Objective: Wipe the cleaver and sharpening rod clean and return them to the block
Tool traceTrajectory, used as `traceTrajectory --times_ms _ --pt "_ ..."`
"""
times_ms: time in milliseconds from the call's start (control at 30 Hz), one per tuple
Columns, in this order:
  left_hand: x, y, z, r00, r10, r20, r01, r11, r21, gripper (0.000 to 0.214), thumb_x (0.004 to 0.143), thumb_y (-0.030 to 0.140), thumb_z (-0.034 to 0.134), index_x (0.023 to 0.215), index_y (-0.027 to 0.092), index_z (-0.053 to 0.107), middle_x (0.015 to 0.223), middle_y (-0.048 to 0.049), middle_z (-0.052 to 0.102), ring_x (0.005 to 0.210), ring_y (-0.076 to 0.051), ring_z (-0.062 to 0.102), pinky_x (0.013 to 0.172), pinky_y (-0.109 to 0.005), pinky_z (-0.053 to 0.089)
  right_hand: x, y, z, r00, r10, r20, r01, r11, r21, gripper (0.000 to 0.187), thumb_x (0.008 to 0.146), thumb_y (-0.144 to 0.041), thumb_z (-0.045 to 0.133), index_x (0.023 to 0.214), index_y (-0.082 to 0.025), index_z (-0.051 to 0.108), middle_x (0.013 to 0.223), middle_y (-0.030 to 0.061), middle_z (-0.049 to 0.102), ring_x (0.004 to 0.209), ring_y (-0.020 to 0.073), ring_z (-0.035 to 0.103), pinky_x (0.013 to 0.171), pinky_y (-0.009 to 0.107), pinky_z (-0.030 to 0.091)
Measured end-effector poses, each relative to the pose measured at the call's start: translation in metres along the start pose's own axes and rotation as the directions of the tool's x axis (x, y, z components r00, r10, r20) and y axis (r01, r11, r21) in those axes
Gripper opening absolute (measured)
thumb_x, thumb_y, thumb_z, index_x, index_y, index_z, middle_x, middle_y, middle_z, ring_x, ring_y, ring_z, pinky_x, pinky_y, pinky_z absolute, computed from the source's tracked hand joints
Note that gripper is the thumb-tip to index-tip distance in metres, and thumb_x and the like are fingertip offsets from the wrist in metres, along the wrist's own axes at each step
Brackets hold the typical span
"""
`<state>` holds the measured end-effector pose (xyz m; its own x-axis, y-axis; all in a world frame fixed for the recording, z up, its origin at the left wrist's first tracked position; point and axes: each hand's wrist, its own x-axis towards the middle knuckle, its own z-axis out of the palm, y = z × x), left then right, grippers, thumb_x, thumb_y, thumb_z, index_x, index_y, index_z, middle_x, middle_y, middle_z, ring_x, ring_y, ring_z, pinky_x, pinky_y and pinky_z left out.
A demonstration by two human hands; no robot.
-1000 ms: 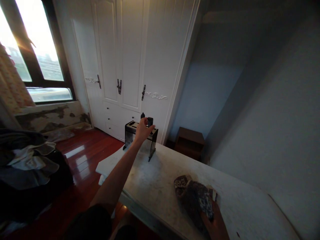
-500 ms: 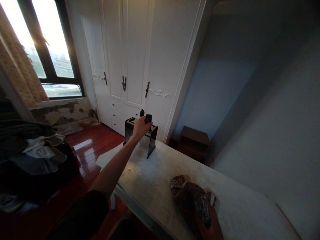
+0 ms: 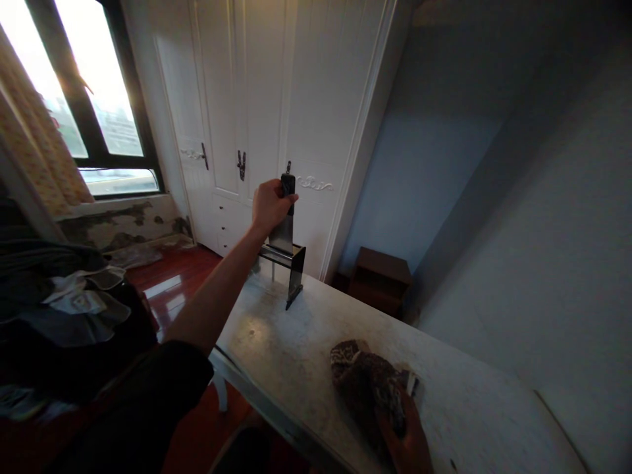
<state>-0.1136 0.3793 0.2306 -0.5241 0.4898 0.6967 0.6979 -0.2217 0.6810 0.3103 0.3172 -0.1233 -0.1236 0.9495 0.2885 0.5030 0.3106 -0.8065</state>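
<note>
My left hand (image 3: pixel 269 207) is closed around the black handle of a kitchen knife (image 3: pixel 283 236). Its broad blade points down, with the lower end still inside a knife block (image 3: pixel 297 268) that has a dark frame and clear sides. The forearm hides part of the block's left side. Near the table's front, my right hand (image 3: pixel 409 431) grips a bunched dark brown cloth (image 3: pixel 363 375) with a pale pattern. The cloth lies on the tabletop, and some of the right fingers are hidden in its folds.
The white marbled table (image 3: pixel 316 342) runs from the block toward the lower right, along a wall. Behind stand a white wardrobe (image 3: pixel 326 131) and a low brown cabinet (image 3: pixel 382 263). Clothes (image 3: pixel 79 296) are heaped at left, near a window (image 3: pixel 113 99).
My left hand has risen with the knife, drawing much of its blade up out of the block. My right hand stays on the cloth, and the view has shifted slightly.
</note>
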Motion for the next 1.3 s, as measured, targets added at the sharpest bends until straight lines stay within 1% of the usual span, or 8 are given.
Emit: traceTrajectory --times_ms 200,400,567,700,800,967,1167,1300 --pt "0.001 0.063 -0.026 0.991 0.13 -0.015 -0.131 0.984 -0.121 0.023 0.072 0.023 0.067 0.091 0.013 0.059 0.086 -0.0029 0.066 0.082 -0.014 0.06 0.073 -0.028 0.052 0.002 -0.003 0.001 1.0 -0.018 -0.013 0.018 1.0 -0.011 0.07 0.08 -0.057 0.055 0.133 -0.012 0.047 0.141 0.0172 0.046 0.133 0.0327 0.042 0.111 0.049 0.032" --pt "-0.074 0.102 -0.033 0.945 0.305 -0.122 -0.327 0.845 -0.424 0.028 0.081 0.017 0.064 0.105 0.006 0.056 0.101 -0.0045 0.066 0.096 -0.015 0.065 0.089 -0.035 0.051 0.002 -0.019 0.0 0.998 -0.011 -0.059 0.009 1.0 -0.022 0.067 0.079 -0.051 0.057 0.132 -0.009 0.05 0.138 0.0189 0.048 0.131 0.0324 0.043 0.11 0.047 0.032" --pt "-0.171 0.102 -0.007 0.978 0.053 -0.204 -0.167 0.782 -0.6 0.031 0.078 0.019 0.07 0.106 0.018 0.058 0.104 -0.0036 0.067 0.095 -0.018 0.068 0.089 -0.038 0.056 0.004 -0.032 -0.009 0.983 0.134 -0.127 -0.123 0.989 0.087 0.071 0.075 -0.051 0.061 0.13 -0.008 0.052 0.133 0.0178 0.053 0.126 0.0328 0.048 0.109 0.045 0.033" --pt "-0.247 0.089 0.02 0.974 -0.164 -0.16 -0.013 0.657 -0.754 0.031 0.076 0.013 0.07 0.105 0.018 0.06 0.101 -0.0043 0.069 0.093 -0.019 0.068 0.09 -0.041 0.055 0.002 -0.04 -0.02 0.947 0.28 -0.157 -0.235 0.937 0.259 0.066 0.074 -0.056 0.063 0.123 -0.011 0.058 0.119 0.0132 0.063 0.112 0.0297 0.057 0.101 0.042 0.04" --pt "-0.292 0.08 0.037 0.959 -0.279 -0.049 0.118 0.55 -0.827 0.031 0.076 0.011 0.069 0.104 0.017 0.06 0.101 -0.0052 0.07 0.095 -0.02 0.068 0.091 -0.042 0.054 0.002 -0.046 -0.025 0.878 0.439 -0.189 -0.304 0.818 0.489 0.06 0.072 -0.058 0.067 0.111 -0.013 0.062 0.107 0.0098 0.068 0.1 0.0254 0.062 0.089 0.037 0.047" --pt "-0.34 0.077 0.054 0.922 -0.374 0.096 0.257 0.408 -0.876 0.03 0.076 0.01 0.069 0.102 0.017 0.056 0.102 -0.0056 0.068 0.101 -0.022 0.066 0.096 -0.046 0.05 0.009 -0.051 -0.03 0.769 0.629 -0.118 -0.286 0.503 0.815 0.058 0.066 -0.056 0.073 0.105 -0.015 0.062 0.104 0.0073 0.069 0.091 0.0209 0.065 0.08 0.033 0.053" --pt "-0.378 0.077 0.07 0.897 -0.365 0.248 0.379 0.348 -0.857 0.021 0.077 0.009 0.066 0.089 0.019 0.051 0.103 0.0002 0.067 0.116 -0.021 0.059 0.108 -0.047 0.04 0.021 -0.061 -0.047 0.855 0.504 0.124 -0.224 0.143 0.964 0.037 0.074 -0.049 0.067 0.099 -0.023 0.066 0.108 0.0025 0.069 0.102 0.0197 0.064 0.086 0.035 0.053" --pt "-0.398 0.065 0.082 0.846 -0.391 0.363 0.509 0.388 -0.768 0.02 0.079 0.014 0.067 0.078 0.017 0.046 0.104 -0.0016 0.068 0.117 -0.022 0.058 0.109 -0.046 0.038 0.026 -0.058 -0.058 0.878 0.413 0.242 -0.284 0.041 0.958 0.039 0.079 -0.05 0.061 0.106 -0.023 0.067 0.11 0.002 0.069 0.11 0.0212 0.061 0.093 0.04 0.05"
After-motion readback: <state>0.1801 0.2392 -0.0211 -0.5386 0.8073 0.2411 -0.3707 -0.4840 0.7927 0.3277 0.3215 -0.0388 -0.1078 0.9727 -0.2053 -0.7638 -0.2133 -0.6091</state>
